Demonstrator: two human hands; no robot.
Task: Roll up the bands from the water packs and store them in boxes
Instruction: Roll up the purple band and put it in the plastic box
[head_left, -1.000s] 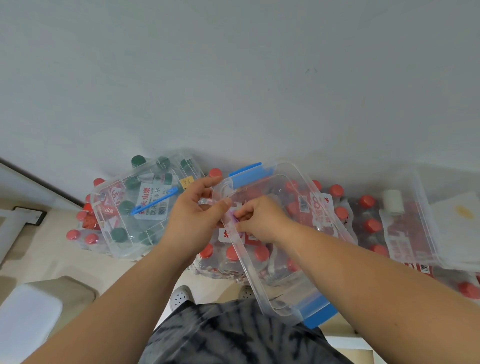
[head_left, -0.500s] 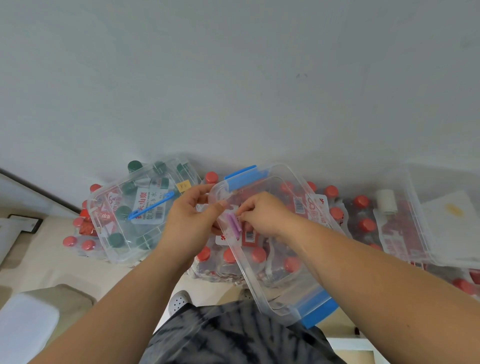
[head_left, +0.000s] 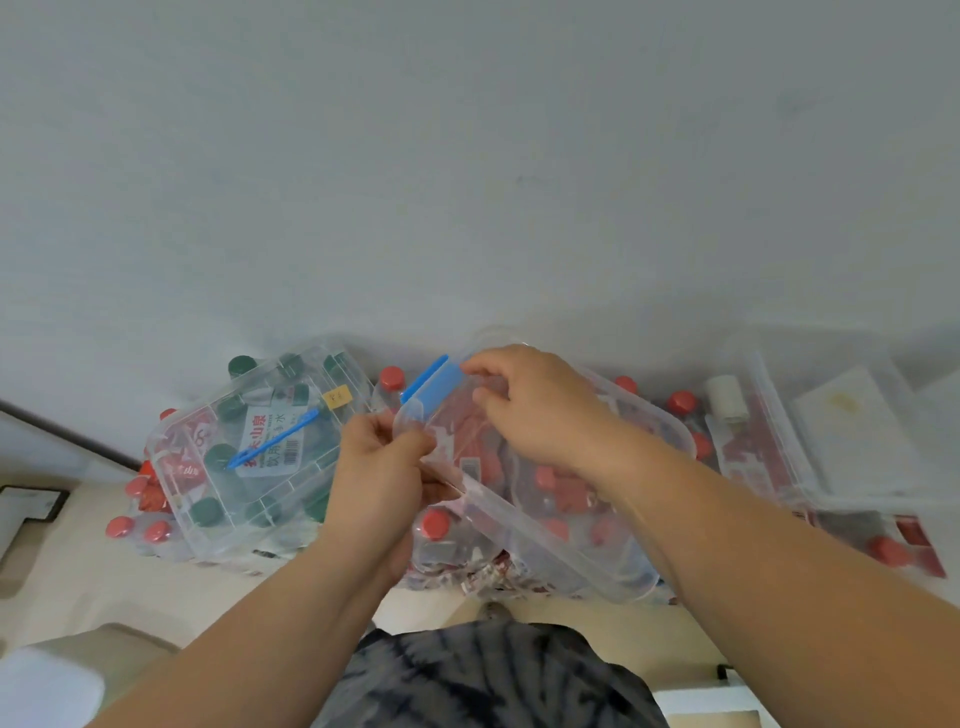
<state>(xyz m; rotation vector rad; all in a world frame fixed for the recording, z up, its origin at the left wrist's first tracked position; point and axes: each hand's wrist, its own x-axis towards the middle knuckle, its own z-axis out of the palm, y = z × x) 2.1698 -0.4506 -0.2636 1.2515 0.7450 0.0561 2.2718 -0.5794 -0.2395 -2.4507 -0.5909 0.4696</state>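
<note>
Box (head_left: 519, 525) of clear plastic sits tilted over the red-capped water packs (head_left: 434, 523), held between both hands. The left hand (head_left: 382, 467) pinches its near left corner, fingers curled round the rim. The right hand (head_left: 540, 410) reaches across the box, fingers curled at the far end just beside the blue latch (head_left: 431, 383); whether they grasp the rim cannot be told. A second box (head_left: 208, 540) holding a blue stick (head_left: 272, 441) lies to the left.

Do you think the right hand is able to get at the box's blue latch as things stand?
Probably yes: the right hand is beside the latch with nothing between, while the left hand grips the box.
</note>
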